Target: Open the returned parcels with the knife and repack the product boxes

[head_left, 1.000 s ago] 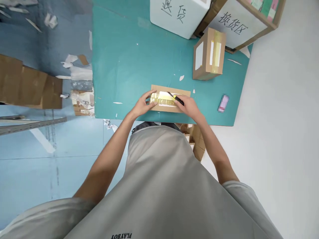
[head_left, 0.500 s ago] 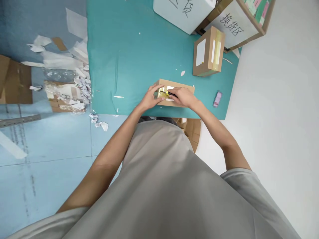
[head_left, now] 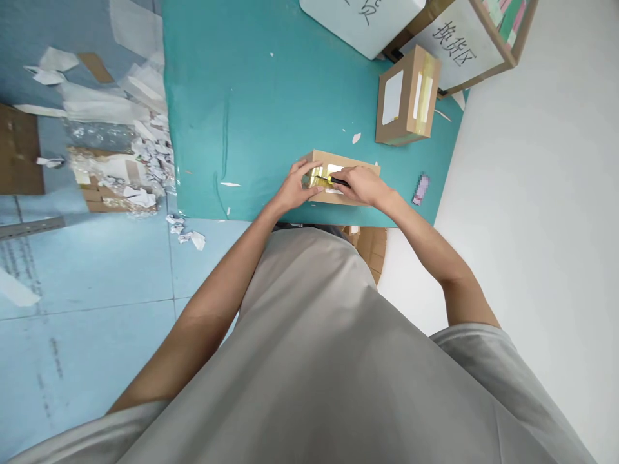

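Note:
A small cardboard box (head_left: pixel 361 169) with yellow tape and a white label lies near the front edge of the teal table (head_left: pixel 251 103). My left hand (head_left: pixel 293 187) grips the box's left end, fingers curled over it. My right hand (head_left: pixel 360 185) is closed round a black and yellow utility knife (head_left: pixel 333 181), whose tip rests on the taped top of the box.
A second taped cardboard box (head_left: pixel 406 96) stands at the back right, beside a white bin (head_left: pixel 362 22) and a labelled cardboard crate (head_left: pixel 471 38). A small pink object (head_left: pixel 422 189) lies at the table's right edge. Torn paper and cardboard scraps (head_left: pixel 120 167) litter the blue floor to the left.
The knife has moved leftward along the taped top of the box, and my right hand followed it. My left hand keeps its hold on the box's left end. The view shifted slightly.

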Available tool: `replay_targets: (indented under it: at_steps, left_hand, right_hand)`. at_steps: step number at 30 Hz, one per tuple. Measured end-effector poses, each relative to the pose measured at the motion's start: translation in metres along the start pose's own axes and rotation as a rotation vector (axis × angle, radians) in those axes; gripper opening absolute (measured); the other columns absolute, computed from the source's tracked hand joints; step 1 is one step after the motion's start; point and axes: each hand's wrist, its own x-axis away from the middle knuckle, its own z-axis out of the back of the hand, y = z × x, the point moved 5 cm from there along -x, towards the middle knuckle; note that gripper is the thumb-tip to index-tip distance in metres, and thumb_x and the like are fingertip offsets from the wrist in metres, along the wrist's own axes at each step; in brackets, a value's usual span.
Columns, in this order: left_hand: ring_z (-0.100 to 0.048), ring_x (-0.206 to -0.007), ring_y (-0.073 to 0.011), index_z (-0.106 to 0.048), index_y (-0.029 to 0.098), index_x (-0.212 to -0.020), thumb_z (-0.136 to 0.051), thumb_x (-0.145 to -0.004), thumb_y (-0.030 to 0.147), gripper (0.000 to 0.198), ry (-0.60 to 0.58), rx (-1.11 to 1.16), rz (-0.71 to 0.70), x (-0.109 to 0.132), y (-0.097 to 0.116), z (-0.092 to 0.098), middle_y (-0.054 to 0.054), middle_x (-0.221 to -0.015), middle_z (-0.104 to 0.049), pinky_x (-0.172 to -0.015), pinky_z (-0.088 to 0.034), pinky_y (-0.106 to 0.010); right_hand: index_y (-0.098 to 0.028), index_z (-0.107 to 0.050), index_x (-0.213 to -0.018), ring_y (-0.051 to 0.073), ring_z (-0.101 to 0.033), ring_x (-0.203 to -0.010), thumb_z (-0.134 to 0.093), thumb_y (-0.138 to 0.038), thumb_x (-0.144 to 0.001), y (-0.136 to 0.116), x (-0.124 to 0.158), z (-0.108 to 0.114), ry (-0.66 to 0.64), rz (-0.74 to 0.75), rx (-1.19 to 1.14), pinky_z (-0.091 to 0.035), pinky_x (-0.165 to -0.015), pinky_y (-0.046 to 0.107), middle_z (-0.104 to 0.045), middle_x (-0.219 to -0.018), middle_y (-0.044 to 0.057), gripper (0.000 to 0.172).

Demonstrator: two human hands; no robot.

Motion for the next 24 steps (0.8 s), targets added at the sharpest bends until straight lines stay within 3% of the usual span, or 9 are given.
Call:
replay_targets:
  at_steps: [11,17,24]
  left_hand:
    - [-0.042,-0.167,-0.0408,-0.061,0.027,-0.167,-0.089,-0.092,0.052,0.084,0.019,-0.004,0.011,0.004,0.006,0.004,-0.015,-0.173,-0.051,-0.138,-0.040,-0.060]
    - [-0.045,-0.166,-0.0420,-0.061,0.028,-0.166,-0.090,-0.091,0.059,0.086,0.046,0.024,0.050,0.004,0.002,0.004,-0.016,-0.173,-0.052,-0.128,-0.053,-0.060]
    - [-0.058,-0.157,-0.0415,-0.063,0.029,-0.165,-0.091,-0.088,0.065,0.090,0.081,0.024,0.106,0.011,0.010,0.007,-0.016,-0.176,-0.054,-0.127,-0.055,-0.062]
  right_hand:
    - [-0.021,-0.084,-0.126,0.031,-0.075,-0.104,-0.054,-0.050,-0.119,-0.001,-0.026,0.013,-0.017,0.038,0.011,-0.048,-0.089,0.040,-0.084,-0.108,0.011,0.043]
    - [-0.018,-0.083,-0.126,0.035,-0.075,-0.116,-0.050,-0.054,-0.122,0.003,-0.038,0.001,-0.016,0.073,-0.006,-0.051,-0.097,0.045,-0.083,-0.115,0.013,0.049]
    - [-0.020,-0.081,-0.125,0.037,-0.073,-0.123,-0.044,-0.059,-0.123,0.002,-0.044,-0.012,0.039,0.110,-0.029,-0.053,-0.104,0.048,-0.083,-0.117,0.014,0.055]
